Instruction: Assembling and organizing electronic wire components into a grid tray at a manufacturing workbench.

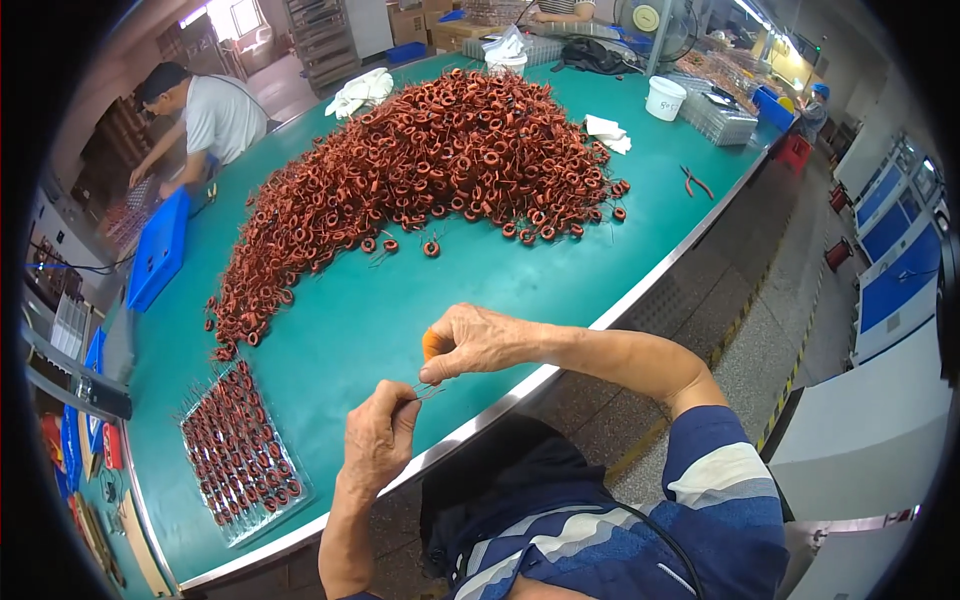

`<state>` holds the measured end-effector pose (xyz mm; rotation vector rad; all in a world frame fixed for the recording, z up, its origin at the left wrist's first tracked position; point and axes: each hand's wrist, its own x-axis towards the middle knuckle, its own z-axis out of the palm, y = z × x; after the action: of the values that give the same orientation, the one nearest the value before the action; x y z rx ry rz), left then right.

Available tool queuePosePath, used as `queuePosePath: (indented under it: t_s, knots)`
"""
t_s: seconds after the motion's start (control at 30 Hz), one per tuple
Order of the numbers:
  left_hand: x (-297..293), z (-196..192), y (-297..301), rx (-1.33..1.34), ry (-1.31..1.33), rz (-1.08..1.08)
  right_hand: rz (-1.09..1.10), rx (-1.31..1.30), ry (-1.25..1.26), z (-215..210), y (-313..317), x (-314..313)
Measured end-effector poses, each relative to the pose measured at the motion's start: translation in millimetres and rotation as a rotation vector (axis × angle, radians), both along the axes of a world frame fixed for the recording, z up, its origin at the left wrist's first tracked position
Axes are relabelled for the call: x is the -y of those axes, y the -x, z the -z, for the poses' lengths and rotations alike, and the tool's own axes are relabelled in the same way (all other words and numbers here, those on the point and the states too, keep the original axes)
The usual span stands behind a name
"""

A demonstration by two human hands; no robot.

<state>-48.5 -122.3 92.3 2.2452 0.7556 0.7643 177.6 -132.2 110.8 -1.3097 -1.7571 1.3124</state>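
Close together above the near edge of the table, my two hands meet at some thin wire leads point(428, 391). My left hand point(376, 432) is closed, thumb against fingers, with the leads sticking out from its fingertips. Pinching at their other side is my right hand point(478, 342), which has an orange finger cover on one finger. Any body these leads belong to is hidden by the fingers. Beyond the hands lies a big heap of red-brown ring coils point(430, 150) with wire legs. A clear tray point(296, 500) filled with rows of such coils rests to the left.
The green table point(350, 310) has a metal front edge. Red-handled pliers point(697, 183), a white bucket point(665, 100) and a white cloth point(608, 133) lie at the right. At the left are a blue bin point(158, 248) and a person in grey point(215, 120) working.
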Motion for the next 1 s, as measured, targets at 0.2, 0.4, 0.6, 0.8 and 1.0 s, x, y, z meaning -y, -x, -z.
queuePosePath:
  t_s: [0.2,0.4,0.6,0.8,1.0]
  knots:
    - [4.7,15.6,4.6,0.107,0.272,-0.022,0.038,-0.205,0.084,28.7,4.2,0.1]
    - [3.0,21.8,6.4,0.37,0.49,-0.009,0.007,-0.614,0.169,30.1,8.8,8.0]
    - [4.2,21.2,2.9,0.652,0.764,0.095,0.018,-0.929,0.25,32.4,25.5,11.5]
    - [9.2,24.0,-3.7,0.739,0.811,0.107,0.154,-1.019,0.246,34.1,31.9,22.1]
    - [24.6,25.5,-7.3,0.794,0.796,0.038,0.205,-0.814,-0.011,32.8,36.8,32.7]
